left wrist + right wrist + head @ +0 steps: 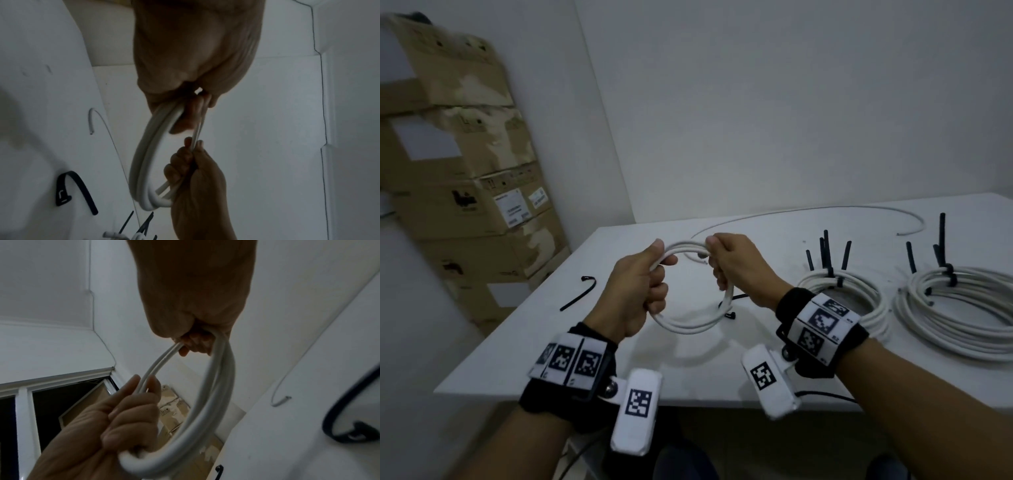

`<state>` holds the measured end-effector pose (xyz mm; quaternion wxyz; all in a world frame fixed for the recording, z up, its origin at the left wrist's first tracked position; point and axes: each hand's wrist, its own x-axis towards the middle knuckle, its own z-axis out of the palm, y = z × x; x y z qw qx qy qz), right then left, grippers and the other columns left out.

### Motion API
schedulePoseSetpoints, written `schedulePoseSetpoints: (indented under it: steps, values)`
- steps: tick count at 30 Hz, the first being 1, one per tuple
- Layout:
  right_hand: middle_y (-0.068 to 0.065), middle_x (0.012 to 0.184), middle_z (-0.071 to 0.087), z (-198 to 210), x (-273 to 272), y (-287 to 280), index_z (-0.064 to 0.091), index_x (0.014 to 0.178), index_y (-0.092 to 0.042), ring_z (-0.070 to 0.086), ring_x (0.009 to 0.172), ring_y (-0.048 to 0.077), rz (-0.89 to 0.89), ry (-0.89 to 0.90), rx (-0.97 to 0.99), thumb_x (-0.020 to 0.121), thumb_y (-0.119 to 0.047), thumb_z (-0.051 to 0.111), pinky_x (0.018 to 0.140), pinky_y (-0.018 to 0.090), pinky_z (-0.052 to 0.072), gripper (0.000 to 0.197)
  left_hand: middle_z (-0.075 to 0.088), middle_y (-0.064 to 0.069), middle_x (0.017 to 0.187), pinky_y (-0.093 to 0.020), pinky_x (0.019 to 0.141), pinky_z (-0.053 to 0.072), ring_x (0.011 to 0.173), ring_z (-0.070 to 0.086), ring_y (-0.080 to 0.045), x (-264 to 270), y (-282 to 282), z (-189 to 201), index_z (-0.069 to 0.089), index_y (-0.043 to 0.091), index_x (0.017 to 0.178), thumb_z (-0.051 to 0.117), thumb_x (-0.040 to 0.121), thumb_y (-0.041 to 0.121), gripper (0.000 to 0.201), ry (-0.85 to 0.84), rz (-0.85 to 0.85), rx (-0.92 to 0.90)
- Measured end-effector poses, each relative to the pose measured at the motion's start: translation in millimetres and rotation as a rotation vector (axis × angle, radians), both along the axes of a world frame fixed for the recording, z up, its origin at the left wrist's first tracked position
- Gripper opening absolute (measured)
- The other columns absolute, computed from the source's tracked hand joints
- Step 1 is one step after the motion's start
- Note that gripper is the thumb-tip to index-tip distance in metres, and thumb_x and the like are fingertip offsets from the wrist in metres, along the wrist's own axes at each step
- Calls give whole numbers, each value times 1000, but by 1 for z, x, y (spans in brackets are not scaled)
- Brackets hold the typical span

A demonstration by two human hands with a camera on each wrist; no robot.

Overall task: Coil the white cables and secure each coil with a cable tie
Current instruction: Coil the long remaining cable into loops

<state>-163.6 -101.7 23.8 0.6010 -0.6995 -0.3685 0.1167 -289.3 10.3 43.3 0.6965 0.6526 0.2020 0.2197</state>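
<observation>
Above the white table [524,356] I hold a small coil of white cable [688,327] upright between both hands. My left hand [654,274] grips its left side, fingers curled round the strands and thumb on top. My right hand [722,267] grips the right side. From the top of the coil the loose cable tail [825,208] arcs across the far table to its cut end [900,234]. The left wrist view shows the coil [141,162] running from my left hand [195,97] down to my right hand [191,170]. One loose black cable tie [578,293] lies to the left, another [729,306] behind the coil.
Two tied coils [859,305] [962,318] with black tie tails sticking up lie on the right of the table. Stacked cardboard boxes [465,178] stand against the wall at left. The table's near edge runs just below my wrists.
</observation>
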Motion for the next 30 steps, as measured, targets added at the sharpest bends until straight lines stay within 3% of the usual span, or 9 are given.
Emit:
schedulePoseSetpoints:
  steps: [2,4,8,11,13,15,20,25,30]
  values:
    - [7,68,58,-2,3,-5,64,95,-4,58,55,18,90,110,-6,102,-33,38,57,29,52,40,25,8,46,-17,38,18,37,20,-8,0,9,1,60,7,84,48,99,37,35,23,37,81]
    - [10,80,64,-2,11,-7,60,107,-7,63,65,21,44,95,-121,101,-39,36,62,32,52,41,25,8,45,-16,38,18,36,21,-7,0,21,3,61,7,83,49,99,35,35,22,54,119]
    - [15,111,60,-17,16,-3,54,116,-3,59,95,29,-60,-405,-785,99,-34,43,74,35,47,38,24,9,45,-16,37,19,35,21,-7,0,45,6,62,7,83,51,98,36,34,58,63,153]
    - [15,120,54,-40,7,1,52,113,-4,55,108,32,2,-560,-1104,94,-26,49,81,32,42,29,25,9,45,-17,36,20,36,21,-7,-1,52,6,63,6,85,52,98,36,34,75,61,171]
    - [13,105,54,-45,0,0,47,89,-7,57,103,29,13,-614,-1118,94,-14,45,73,29,39,9,24,9,46,-18,36,20,36,21,-8,-1,53,6,63,6,85,52,97,35,34,82,61,176]
    - [11,92,51,-43,-3,0,38,77,-10,56,94,25,57,-642,-1119,94,-8,41,69,27,36,17,24,8,46,-17,37,19,36,21,-8,-1,52,6,63,6,84,52,98,34,34,89,60,175]
    - [13,82,61,-10,-7,-9,57,93,1,59,57,26,111,-535,-1062,88,2,46,50,29,49,12,26,9,44,-16,36,21,36,22,-7,4,51,10,63,5,84,52,98,35,34,129,58,204]
    - [6,76,70,58,-21,-38,66,89,-14,66,53,15,128,-579,-707,86,-7,58,56,25,56,11,28,9,44,-17,36,20,37,23,-8,14,48,13,62,4,86,52,98,35,35,169,40,240]
    - [6,79,71,63,-56,-40,66,89,-13,64,48,13,380,-759,-855,85,-10,58,55,25,55,9,29,6,47,-18,37,20,38,24,-9,30,36,19,61,3,88,51,98,35,35,181,4,277]
